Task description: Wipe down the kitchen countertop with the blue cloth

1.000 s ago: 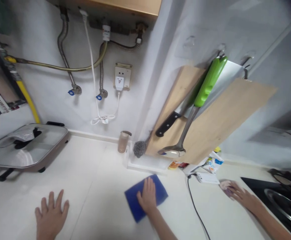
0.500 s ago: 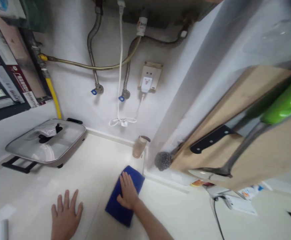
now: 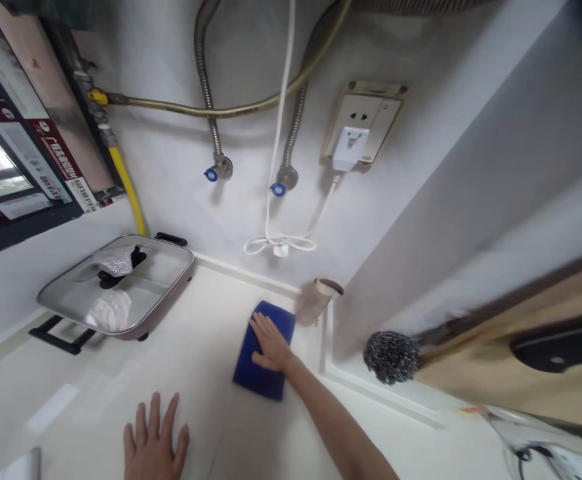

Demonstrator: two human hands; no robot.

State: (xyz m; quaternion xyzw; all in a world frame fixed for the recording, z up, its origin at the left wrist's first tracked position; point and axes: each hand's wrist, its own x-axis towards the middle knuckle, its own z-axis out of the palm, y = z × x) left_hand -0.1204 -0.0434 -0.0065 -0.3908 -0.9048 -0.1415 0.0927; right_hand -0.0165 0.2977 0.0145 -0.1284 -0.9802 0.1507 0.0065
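Note:
My right hand [image 3: 271, 345] lies flat on a folded dark blue cloth [image 3: 261, 379], its fingers stretched over the upper part. The cloth rests on the white countertop [image 3: 198, 333] near the back corner, close beside a brownish translucent jug [image 3: 313, 302]. To the lower left, my left hand [image 3: 154, 440] is spread out with fingers apart, on or just over the counter, and holds nothing. Its wrist is cut off by the bottom edge of the view.
An electric pan [image 3: 163, 293] with a glass lid stands at the back left. A steel scrubber [image 3: 391, 357] and a black-handled knife [image 3: 561, 343] hang by a wooden board on the right. Above are hoses, blue-handled valves [image 3: 278, 189] and a plugged socket [image 3: 371, 123] with a looped white cord.
My right hand and the cloth are now closer to the back wall and the jug. The view has moved nearer the corner. My left hand stays spread.

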